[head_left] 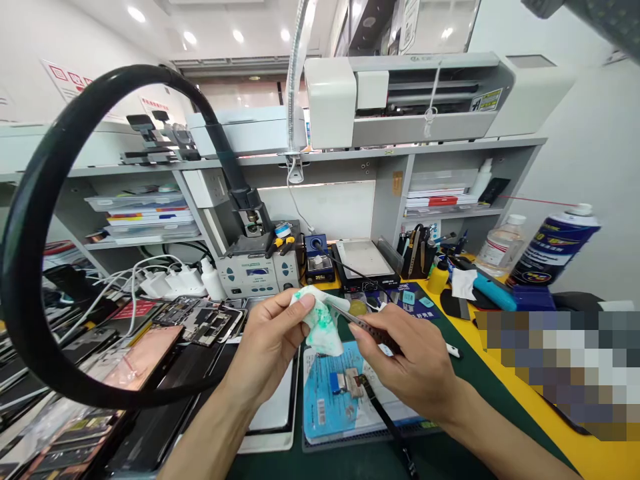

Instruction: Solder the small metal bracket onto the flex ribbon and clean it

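Pinched in my left hand (277, 333) is a crumpled white wipe (324, 337) with green stains. My right hand (407, 357) grips a slim dark metal tool (373, 331) with holes along its handle. The tool's front end reaches the wipe's right side, and its tip is hidden by the cloth. Below both hands lies a blue-and-white packet (315, 417). On the packet rests a small part with a blue piece (340, 382), beside the end of a black flat cable (387, 420) that runs toward me.
A thick black hose (37, 193) loops across the left side. Phone boards and panels (200, 320) crowd the left bench. At the back stand a soldering station (257, 273) and a heating plate (367, 260). A blue spray can (553, 247) and a clear bottle (503, 247) stand right.
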A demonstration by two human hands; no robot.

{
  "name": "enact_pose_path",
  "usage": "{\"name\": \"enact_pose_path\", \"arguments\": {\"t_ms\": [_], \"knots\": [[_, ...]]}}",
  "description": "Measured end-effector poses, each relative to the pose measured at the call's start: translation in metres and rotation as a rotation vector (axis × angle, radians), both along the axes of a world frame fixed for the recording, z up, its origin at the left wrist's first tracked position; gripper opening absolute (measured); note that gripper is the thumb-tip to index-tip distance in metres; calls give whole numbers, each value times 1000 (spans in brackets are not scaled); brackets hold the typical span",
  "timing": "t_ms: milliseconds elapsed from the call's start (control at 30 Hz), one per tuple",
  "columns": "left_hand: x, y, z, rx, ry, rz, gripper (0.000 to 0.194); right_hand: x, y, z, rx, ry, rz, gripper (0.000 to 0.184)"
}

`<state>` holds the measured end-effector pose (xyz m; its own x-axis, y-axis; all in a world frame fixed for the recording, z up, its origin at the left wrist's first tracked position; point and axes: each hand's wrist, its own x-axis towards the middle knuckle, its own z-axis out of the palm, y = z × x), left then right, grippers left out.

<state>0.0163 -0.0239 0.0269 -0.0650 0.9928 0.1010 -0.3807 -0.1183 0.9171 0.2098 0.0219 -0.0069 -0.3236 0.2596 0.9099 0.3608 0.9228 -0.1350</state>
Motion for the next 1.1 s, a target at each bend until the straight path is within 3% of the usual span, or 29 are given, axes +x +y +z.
{"name": "enact_pose_path", "arguments": {"t_ms": [333,533,633,800,867,967,1100], "knots": [[-1,-2,-3,14,9,-81,16,1,0,1,155,-53,-102,9],[2,-1,-8,99,172,30,20,-1,-1,-2,86,-55,-72,9],[2,0,-12,137,236,65,20,-3,-4,1,-206,-30,50,5],[4,-1,-15,177,349,105,22,1,-5,14,-1197,-67,479,41],[5,-2,-14,175,373,99,23,4,-2,17,-1467,-42,664,48],[7,-1,-13,176,364,96,24,6,1,19,-1655,31,771,43],[8,1,-12,175,298,137,22,6,1,18,-1593,56,699,40]]}}
